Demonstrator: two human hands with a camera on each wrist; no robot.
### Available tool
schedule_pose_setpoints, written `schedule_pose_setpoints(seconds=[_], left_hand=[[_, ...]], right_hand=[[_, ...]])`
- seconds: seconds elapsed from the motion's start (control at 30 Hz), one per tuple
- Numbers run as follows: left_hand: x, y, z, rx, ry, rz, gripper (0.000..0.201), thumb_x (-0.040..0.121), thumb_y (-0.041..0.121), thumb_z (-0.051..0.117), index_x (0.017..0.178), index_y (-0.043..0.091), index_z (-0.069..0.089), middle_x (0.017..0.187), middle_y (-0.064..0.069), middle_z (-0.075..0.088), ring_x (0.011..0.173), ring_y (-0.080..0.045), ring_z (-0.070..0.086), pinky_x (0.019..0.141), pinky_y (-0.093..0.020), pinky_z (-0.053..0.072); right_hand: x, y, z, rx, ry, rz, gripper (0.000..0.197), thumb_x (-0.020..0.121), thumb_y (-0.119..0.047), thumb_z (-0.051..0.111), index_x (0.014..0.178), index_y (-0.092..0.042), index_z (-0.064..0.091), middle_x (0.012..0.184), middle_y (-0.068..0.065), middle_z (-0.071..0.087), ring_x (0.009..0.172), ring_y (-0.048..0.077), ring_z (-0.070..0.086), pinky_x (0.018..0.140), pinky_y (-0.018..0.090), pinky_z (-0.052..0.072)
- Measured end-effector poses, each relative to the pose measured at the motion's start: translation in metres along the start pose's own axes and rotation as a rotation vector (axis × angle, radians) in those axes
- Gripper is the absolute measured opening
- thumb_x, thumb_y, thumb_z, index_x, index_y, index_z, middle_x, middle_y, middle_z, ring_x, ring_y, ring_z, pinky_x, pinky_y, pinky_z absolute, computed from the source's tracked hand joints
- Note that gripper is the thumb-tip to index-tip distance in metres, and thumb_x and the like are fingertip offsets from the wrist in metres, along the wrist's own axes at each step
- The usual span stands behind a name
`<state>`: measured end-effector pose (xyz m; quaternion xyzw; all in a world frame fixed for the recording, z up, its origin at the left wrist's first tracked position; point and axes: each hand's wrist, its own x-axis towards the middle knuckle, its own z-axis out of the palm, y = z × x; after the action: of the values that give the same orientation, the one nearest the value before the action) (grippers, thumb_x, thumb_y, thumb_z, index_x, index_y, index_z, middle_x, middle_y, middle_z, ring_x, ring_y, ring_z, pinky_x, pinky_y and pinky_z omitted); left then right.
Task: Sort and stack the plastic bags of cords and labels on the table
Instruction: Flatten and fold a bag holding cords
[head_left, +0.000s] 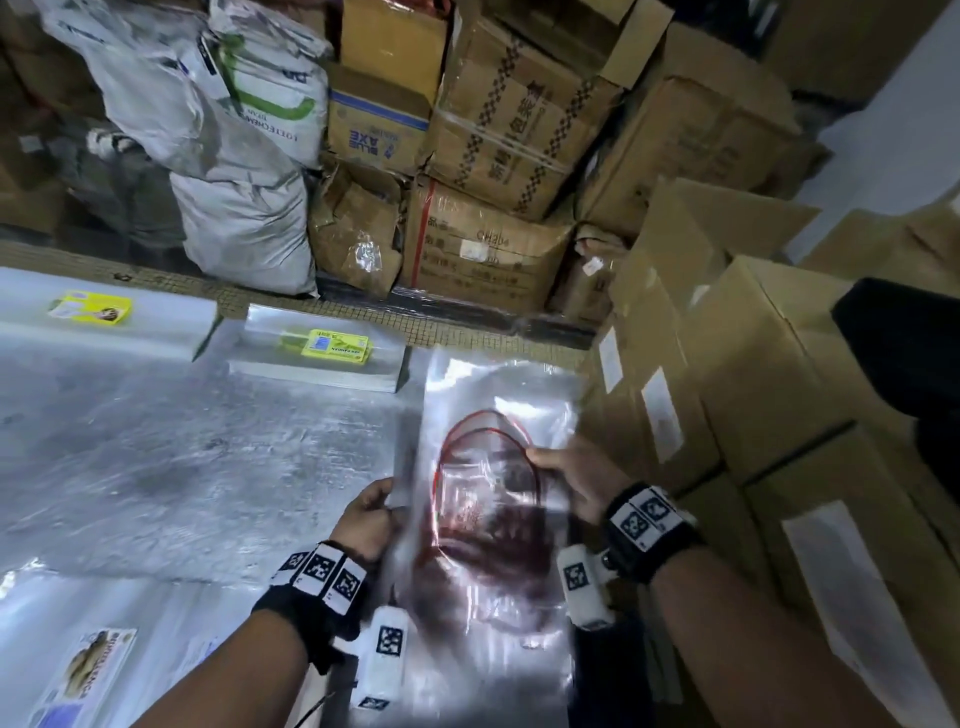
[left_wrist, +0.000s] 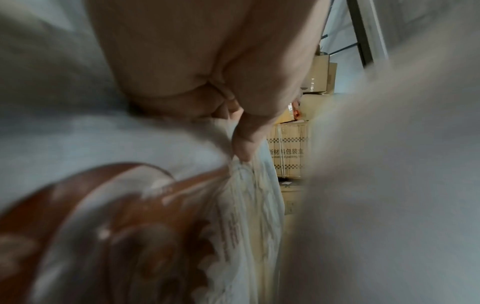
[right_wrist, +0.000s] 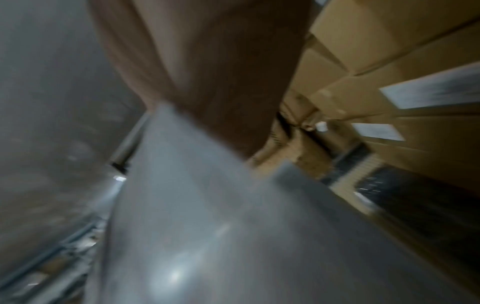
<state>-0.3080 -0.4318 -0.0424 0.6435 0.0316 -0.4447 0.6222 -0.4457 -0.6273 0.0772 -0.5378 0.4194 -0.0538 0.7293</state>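
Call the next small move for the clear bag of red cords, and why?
Probably lower it flat onto the table. Both the left hand and right hand grip the clear plastic bag of red cords by its side edges, held up off the surface. Which stack it belongs on, I cannot tell.

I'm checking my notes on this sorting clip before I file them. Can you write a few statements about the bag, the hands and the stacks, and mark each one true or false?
1. Both hands hold one clear plastic bag. True: the left hand grips its left edge, the right hand its right side.
2. The cord in that bag is blue. False: it is red.
3. A yellow label lies on a stack of bags at the table's far edge. True.
4. The held bag lies flat on the table. False: it is lifted.
5. Cardboard boxes stand to the right. True.
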Motion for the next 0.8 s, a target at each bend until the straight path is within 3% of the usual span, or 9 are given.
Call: schedule_pose_setpoints(seconds=[0.1,0.2,0.23,0.27,0.33,0.4,0.53,0.73,0.8], left_hand=[[0.0,0.003,0.002,-0.097,0.008,-0.035,0.027,0.086,-0.006,0.055,0.11,0.0,0.064,0.089,-0.022,0.066,0.079,-0.03,0.058,0.075,-0.04,0.046],[-0.008,0.01,0.01,-0.167,0.015,0.003,0.004,0.089,0.002,0.062,0.093,0.002,0.061,0.087,-0.019,0.066,0.078,-0.027,0.061,0.074,-0.033,0.049],[-0.01,0.011,0.012,-0.159,0.017,0.011,0.009,0.087,0.003,0.066,0.094,0.003,0.06,0.086,-0.017,0.067,0.077,-0.027,0.063,0.073,-0.034,0.05],[-0.012,0.01,0.012,-0.127,0.019,0.017,0.016,0.084,0.001,0.07,0.097,0.002,0.06,0.087,-0.018,0.068,0.078,-0.028,0.064,0.074,-0.038,0.052],[-0.015,0.01,0.01,-0.034,0.027,0.04,0.025,0.077,-0.009,0.072,0.096,0.001,0.06,0.091,-0.024,0.068,0.081,-0.034,0.066,0.082,-0.049,0.054],[-0.018,0.012,0.009,0.034,0.0,0.075,0.027,0.076,-0.017,0.067,0.091,0.004,0.061,0.088,-0.023,0.068,0.08,-0.035,0.065,0.08,-0.051,0.054],[-0.026,0.024,0.01,0.046,-0.087,0.131,0.032,0.075,-0.025,0.059,0.088,0.004,0.06,0.075,-0.015,0.066,0.067,-0.027,0.062,0.06,-0.033,0.051],[-0.017,0.028,0.01,-0.064,-0.13,0.044,0.032,0.078,-0.022,0.054,0.089,0.008,0.061,0.075,-0.018,0.065,0.065,-0.03,0.062,0.064,-0.036,0.049],[-0.015,0.027,0.013,-0.091,-0.13,0.029,0.034,0.08,-0.022,0.052,0.095,0.007,0.06,0.075,-0.018,0.067,0.067,-0.031,0.064,0.064,-0.036,0.051]], right_hand=[[0.031,0.028,-0.002,-0.08,0.117,0.032,0.016,0.094,0.007,0.057,0.109,0.009,0.061,0.088,0.02,0.068,0.071,0.026,0.071,0.066,0.033,0.059],[0.046,0.041,-0.001,-0.099,0.124,0.043,0.01,0.093,0.009,0.056,0.103,0.007,0.06,0.085,0.021,0.064,0.067,0.024,0.069,0.061,0.03,0.057],[0.048,0.043,0.0,-0.128,0.141,0.04,0.009,0.093,0.008,0.058,0.101,0.006,0.06,0.084,0.019,0.064,0.065,0.021,0.068,0.059,0.028,0.056],[0.053,0.045,0.001,-0.166,0.149,0.016,0.012,0.091,0.006,0.061,0.102,0.004,0.061,0.087,0.017,0.066,0.069,0.02,0.07,0.063,0.028,0.057],[0.063,0.05,0.001,-0.261,0.157,-0.023,0.04,0.08,-0.004,0.069,0.119,-0.003,0.061,0.106,0.012,0.071,0.093,0.023,0.071,0.086,0.036,0.058],[0.067,0.05,0.002,-0.311,0.155,-0.047,0.053,0.075,-0.007,0.07,0.126,-0.01,0.06,0.115,0.008,0.071,0.105,0.026,0.068,0.099,0.045,0.052],[0.061,0.041,0.009,-0.35,0.153,-0.077,0.036,0.082,-0.002,0.067,0.118,-0.007,0.067,0.107,0.009,0.074,0.101,0.027,0.07,0.097,0.044,0.054],[0.057,0.037,0.015,-0.401,0.206,-0.129,0.044,0.077,-0.015,0.077,0.118,-0.015,0.061,0.108,0.001,0.072,0.103,0.023,0.069,0.086,0.033,0.056],[0.055,0.039,0.018,-0.453,0.23,-0.157,0.038,0.082,-0.016,0.076,0.114,-0.015,0.055,0.106,-0.007,0.066,0.102,0.016,0.065,0.079,0.022,0.052]])
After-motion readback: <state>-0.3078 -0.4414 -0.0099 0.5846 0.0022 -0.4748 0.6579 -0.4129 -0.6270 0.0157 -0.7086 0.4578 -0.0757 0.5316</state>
